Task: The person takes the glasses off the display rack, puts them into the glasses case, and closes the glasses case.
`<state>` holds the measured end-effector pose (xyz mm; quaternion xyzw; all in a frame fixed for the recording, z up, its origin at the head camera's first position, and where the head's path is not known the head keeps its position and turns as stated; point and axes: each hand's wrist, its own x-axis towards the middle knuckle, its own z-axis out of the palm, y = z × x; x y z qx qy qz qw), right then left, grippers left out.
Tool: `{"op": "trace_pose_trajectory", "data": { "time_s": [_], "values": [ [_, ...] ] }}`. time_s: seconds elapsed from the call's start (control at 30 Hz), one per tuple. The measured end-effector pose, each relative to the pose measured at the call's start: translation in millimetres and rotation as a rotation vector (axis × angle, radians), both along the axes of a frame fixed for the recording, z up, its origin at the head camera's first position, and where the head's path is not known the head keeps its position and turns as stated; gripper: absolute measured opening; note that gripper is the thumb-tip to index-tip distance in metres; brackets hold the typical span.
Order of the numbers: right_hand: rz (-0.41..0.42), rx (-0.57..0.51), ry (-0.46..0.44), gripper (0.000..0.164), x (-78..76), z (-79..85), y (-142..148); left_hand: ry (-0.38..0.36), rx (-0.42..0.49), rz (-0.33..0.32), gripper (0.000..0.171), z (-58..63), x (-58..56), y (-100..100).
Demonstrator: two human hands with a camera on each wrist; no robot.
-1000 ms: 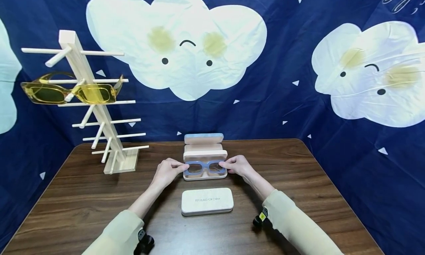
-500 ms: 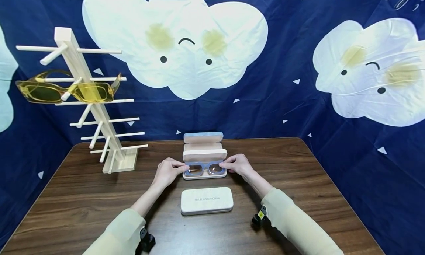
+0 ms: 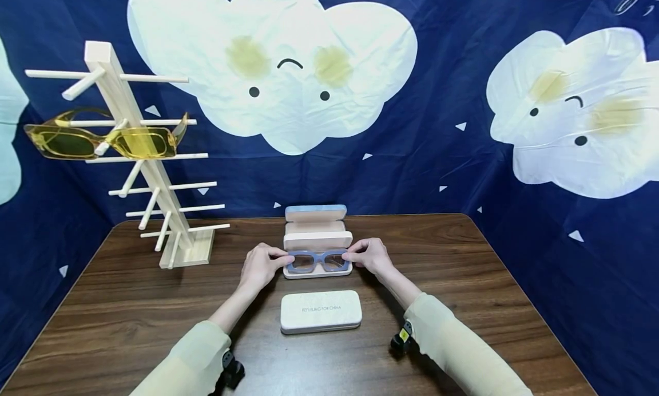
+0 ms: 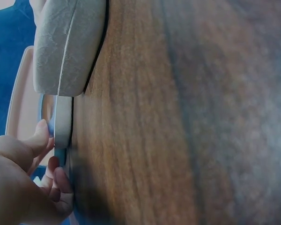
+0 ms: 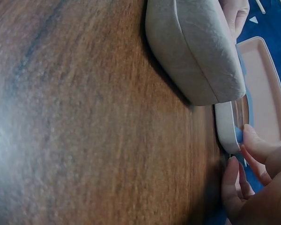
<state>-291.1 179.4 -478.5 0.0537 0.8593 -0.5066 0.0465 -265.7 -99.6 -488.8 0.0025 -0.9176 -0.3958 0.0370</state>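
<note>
Blue-framed glasses (image 3: 319, 261) with brownish lenses lie in the front tray of an open glasses case (image 3: 318, 273), its pink-lined lid (image 3: 318, 241) raised behind them. My left hand (image 3: 261, 265) pinches their left end between thumb and fingers. At the opposite end my right hand (image 3: 370, 255) pinches the frame in the same way. The wrist views show each thumb on the frame, at the case's rim, with the other fingers low beside the case. The lower part of the glasses is hidden by the tray.
A closed pale case (image 3: 321, 312) with lettering lies in front of the open one. Another open case (image 3: 316, 214) with a blue edge stands behind. At the left, a wooden pegged stand (image 3: 154, 173) bears yellow glasses (image 3: 103, 143). Blue cloth (image 3: 443, 173) hangs behind the table.
The glasses have tilted slightly, so the glare on their lenses came and went. Both hands keep their pinch and have barely moved. The left sleeve has shifted a little to the right.
</note>
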Motion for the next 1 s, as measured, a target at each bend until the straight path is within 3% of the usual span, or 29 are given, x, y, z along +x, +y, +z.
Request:
{"op": "trace_pose_trajectory", "data": {
  "time_s": [0.47, 0.83, 1.0],
  "values": [
    [0.003, 0.008, 0.02, 0.016, -1.3, -2.6, 0.6, -0.045, 0.015, 0.066, 0.023, 4.4, 0.9, 2.8],
    [0.028, -0.08, -0.036, 0.016, -1.8, -1.0, 5.1, 0.01, 0.042, 0.049, 0.018, 2.6, 0.8, 1.4],
    [0.069, -0.151, -0.007, 0.01, 0.0, -1.0, 8.6, 0.022, 0.053, 0.053, 0.021, 4.9, 0.8, 0.7]
  ]
}}
